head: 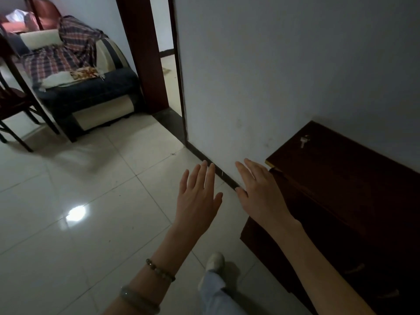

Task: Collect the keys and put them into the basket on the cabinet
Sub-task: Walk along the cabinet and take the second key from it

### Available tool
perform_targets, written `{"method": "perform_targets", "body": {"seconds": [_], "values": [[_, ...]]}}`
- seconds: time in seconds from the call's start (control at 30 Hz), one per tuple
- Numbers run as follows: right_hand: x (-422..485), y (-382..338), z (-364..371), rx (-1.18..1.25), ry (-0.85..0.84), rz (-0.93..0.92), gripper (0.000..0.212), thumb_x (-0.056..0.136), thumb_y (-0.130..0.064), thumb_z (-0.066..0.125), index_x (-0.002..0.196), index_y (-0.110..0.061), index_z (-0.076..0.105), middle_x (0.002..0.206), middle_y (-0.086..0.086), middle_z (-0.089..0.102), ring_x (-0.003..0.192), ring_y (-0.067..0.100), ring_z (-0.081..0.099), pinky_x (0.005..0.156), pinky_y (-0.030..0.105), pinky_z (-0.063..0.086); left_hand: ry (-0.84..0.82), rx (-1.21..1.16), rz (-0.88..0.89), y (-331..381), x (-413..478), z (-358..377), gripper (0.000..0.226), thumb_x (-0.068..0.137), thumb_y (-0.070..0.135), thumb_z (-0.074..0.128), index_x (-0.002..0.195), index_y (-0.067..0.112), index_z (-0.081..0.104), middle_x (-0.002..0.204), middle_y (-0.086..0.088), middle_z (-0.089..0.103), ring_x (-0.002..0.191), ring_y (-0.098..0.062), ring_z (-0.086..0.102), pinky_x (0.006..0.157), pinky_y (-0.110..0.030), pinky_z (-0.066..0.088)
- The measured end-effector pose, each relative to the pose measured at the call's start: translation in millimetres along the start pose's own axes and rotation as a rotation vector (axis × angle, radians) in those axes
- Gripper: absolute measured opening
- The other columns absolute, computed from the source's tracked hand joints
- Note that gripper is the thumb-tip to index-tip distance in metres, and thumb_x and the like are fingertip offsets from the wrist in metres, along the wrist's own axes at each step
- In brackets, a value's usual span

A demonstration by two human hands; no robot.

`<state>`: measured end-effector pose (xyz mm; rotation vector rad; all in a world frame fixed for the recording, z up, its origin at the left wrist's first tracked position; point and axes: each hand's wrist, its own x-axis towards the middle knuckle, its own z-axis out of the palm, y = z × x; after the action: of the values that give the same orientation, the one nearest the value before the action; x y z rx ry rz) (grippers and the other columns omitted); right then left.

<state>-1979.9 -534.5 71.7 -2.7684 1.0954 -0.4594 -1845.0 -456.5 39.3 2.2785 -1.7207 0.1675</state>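
- one key [303, 141] is lying on the dark cabinet [354, 178] top, near the back edge where the top is meeting the wall [272, 76], and not far from the cabinet's left end.
- its long axis is running roughly from the back edge toward the front edge, with the ring end sitting nearer the wall and the blade pointing forward.
- both hands are hanging in the air, fingers spread, palms down, holding nothing.
- the right hand [261, 189] is hovering just beside the cabinet's near left corner; the key is lying ahead of it and off to the right, up on the top.
- the left hand [197, 198] is floating over the tiled floor [79, 201], farther out from the cabinet, so the right hand is looking like the nearer one for the reach.
- no basket is showing here, so i cannot tell where it is sitting; more keys, if any, are not visible either.
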Motion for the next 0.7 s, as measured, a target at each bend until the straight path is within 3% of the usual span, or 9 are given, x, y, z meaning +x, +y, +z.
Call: {"method": "perform_targets", "body": {"seconds": [0.4, 0.7], "values": [[181.6, 77.9, 26.8, 0.004, 0.027, 0.134, 0.061, 0.088, -0.024, 0.057, 0.140, -0.014, 0.027, 0.148, 0.012, 0.033, 0.135, 0.025, 0.028, 0.109, 0.034, 0.026, -0.007, -0.014, 0.144, -30.7, 210.4, 39.1, 0.072, 0.093, 0.047, 0.041, 0.146, 0.013, 0.006, 0.155, -0.012, 0.011, 0.142, -0.024, 0.004, 0.113, -0.041, -0.006], [226.7, 148.6, 26.5, -0.062, 0.055, 0.364, 0.060, 0.088, -0.023, 0.057, 0.140, -0.014, 0.027, 0.147, 0.012, 0.033, 0.135, 0.025, 0.027, 0.110, 0.033, 0.023, -0.078, -0.092, 0.373, -0.1, 314.4, 84.5, 0.072, 0.093, 0.043, 0.044, 0.145, 0.009, 0.008, 0.154, -0.014, 0.015, 0.142, -0.026, 0.009, 0.113, -0.042, -0.004]]}}
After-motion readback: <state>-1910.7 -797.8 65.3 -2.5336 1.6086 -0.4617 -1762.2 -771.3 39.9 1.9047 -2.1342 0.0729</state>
